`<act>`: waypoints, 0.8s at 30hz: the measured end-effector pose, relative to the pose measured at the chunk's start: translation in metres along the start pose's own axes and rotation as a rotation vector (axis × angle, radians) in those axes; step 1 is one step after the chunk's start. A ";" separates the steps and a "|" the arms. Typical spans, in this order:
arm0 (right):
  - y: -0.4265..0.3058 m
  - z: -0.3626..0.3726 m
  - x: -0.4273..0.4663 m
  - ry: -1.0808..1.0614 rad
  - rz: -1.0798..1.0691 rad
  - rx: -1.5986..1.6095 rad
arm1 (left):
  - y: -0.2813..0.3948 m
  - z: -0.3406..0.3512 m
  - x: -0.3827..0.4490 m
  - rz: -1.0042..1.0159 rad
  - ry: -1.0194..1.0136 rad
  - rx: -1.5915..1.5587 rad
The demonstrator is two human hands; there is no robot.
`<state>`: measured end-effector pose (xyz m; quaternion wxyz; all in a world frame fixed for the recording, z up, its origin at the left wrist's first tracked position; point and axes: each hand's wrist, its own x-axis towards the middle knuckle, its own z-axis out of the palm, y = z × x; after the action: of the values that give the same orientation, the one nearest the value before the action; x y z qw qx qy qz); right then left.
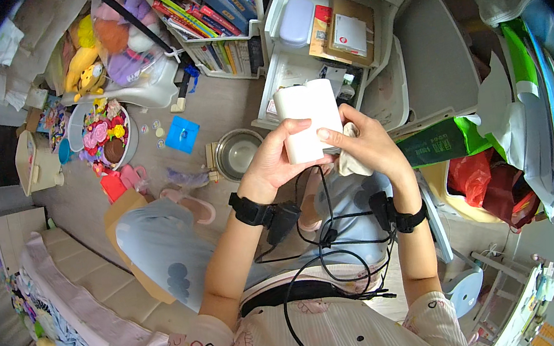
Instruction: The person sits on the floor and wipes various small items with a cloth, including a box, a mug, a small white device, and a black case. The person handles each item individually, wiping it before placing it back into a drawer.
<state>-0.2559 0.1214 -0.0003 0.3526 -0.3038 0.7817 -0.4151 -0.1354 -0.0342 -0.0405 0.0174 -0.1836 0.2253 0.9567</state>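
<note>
Both hands hold a white box-like object with two rounded lobes (309,121) in front of the open drawers. My left hand (275,157) grips its left side, with the thumb lying across the front. My right hand (370,142) holds its lower right side, thumb on the front; a crumpled off-white cloth (352,155) hangs beneath that palm. What the object is cannot be told. Black cables (328,240) hang in loops below the hands, near black straps on both wrists. An extended white drawer (289,66) with small items lies just beyond the object.
A steel bowl (239,154) stands on the floor left of the hands. Farther left are a blue packet (182,134) and a tub of artificial flowers (132,139). An upper drawer holds a lilac case (297,22) and envelopes. A green bag (441,143) sits at the right.
</note>
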 end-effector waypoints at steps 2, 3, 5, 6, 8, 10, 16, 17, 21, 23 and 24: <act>-0.001 0.010 -0.001 0.016 -0.047 0.069 | 0.005 -0.005 -0.001 0.024 -0.091 0.004; -0.003 0.015 -0.002 0.023 -0.062 0.083 | 0.007 -0.008 -0.001 0.028 -0.129 0.022; -0.006 0.019 -0.004 0.029 -0.036 0.038 | 0.011 -0.011 -0.002 0.035 -0.155 0.029; -0.008 0.021 -0.006 0.036 -0.048 0.010 | 0.012 -0.013 -0.003 0.034 -0.165 0.051; -0.012 0.019 -0.008 -0.002 -0.033 -0.112 | 0.012 -0.013 -0.005 0.038 -0.158 0.094; -0.015 0.020 -0.010 -0.014 -0.022 -0.117 | 0.012 -0.012 -0.006 0.035 -0.103 0.146; -0.014 0.028 -0.017 0.065 0.098 0.331 | 0.015 -0.001 -0.010 0.105 -0.138 -0.189; -0.013 0.029 -0.020 0.095 0.068 0.444 | 0.016 0.002 -0.011 0.096 -0.151 -0.283; -0.013 0.036 -0.033 0.290 0.065 0.754 | 0.017 0.010 -0.012 0.127 -0.137 -0.521; -0.016 0.044 -0.037 0.518 -0.089 0.813 | 0.019 0.013 -0.013 0.163 -0.114 -0.537; -0.018 0.047 -0.039 0.578 -0.198 0.836 | 0.019 0.014 -0.015 0.155 -0.124 -0.585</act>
<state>-0.1923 0.1226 0.0074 0.1728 -0.0823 0.5821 -0.7902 -0.1289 -0.0449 -0.0155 -0.0955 -0.1046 -0.0479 0.9888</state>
